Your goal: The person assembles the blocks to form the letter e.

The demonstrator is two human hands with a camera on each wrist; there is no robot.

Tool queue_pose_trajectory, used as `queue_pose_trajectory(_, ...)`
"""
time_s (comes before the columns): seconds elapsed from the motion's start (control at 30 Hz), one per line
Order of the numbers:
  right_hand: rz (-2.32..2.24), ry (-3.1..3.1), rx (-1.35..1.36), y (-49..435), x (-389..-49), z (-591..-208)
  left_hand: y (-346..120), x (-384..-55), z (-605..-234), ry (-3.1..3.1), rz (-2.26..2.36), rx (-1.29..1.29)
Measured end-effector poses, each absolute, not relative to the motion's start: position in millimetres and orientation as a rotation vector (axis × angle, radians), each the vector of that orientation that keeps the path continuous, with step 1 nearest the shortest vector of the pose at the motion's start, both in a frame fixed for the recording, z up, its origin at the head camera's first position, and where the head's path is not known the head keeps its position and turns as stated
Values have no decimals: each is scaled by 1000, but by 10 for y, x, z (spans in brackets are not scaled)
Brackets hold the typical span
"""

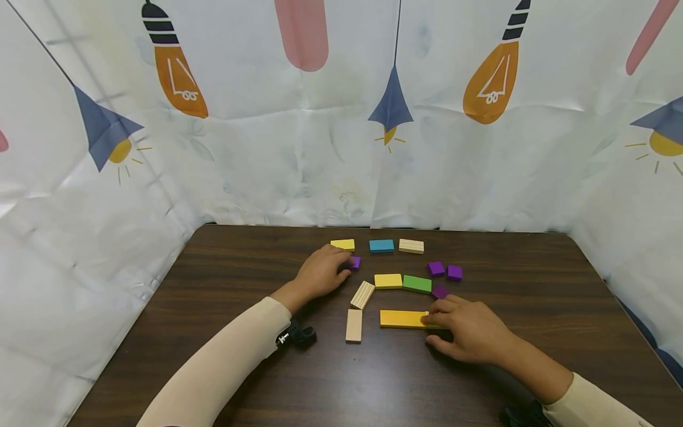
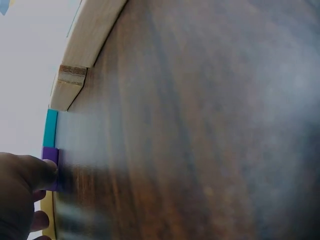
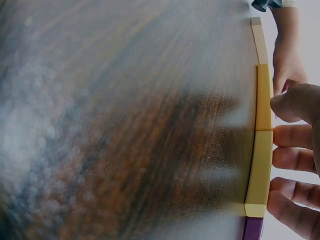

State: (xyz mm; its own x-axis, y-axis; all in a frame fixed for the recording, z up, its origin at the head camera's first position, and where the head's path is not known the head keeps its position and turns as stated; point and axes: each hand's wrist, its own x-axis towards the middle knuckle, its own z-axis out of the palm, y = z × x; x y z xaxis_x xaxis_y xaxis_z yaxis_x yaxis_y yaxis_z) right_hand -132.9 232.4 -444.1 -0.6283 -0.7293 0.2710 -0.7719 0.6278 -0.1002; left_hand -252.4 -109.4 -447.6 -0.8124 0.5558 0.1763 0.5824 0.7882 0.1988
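My left hand [image 1: 322, 271] is at the far middle of the table, fingers over a small purple block [image 1: 355, 263]. In the left wrist view its thumb [image 2: 48, 170] overlaps that purple block's face, and the hand pinches it. Just behind lies a yellow block [image 1: 342, 244], partly covered by the fingers. Nearer and to the right, my right hand [image 1: 469, 330] rests with extended fingers over the right end of a long yellow row [image 1: 404, 319]. From the right wrist view, this row is two blocks end to end, an orange-yellow one [image 3: 264, 97] and a paler one [image 3: 259, 172].
A blue block [image 1: 381, 246] and a plain wooden block [image 1: 411, 246] lie at the back. Between the hands, wooden blocks [image 1: 354, 326], a yellow block [image 1: 388, 281] and a green block [image 1: 417, 284] form a bent line. Purple blocks [image 1: 454, 273] lie beyond the right hand. Patterned cloth hangs behind.
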Motion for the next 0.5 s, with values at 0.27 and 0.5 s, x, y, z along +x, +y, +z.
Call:
queue_pose_trajectory(0.27, 311, -2654, 1234, 2321, -1330, -4436, -1106, -2539, -4492, -2852, -445, -923)
queue_pose_trajectory(0.5, 313, -2658, 1234, 2326, -1336, -4448, -1137, -2476, -4491, -2810, -525, -958)
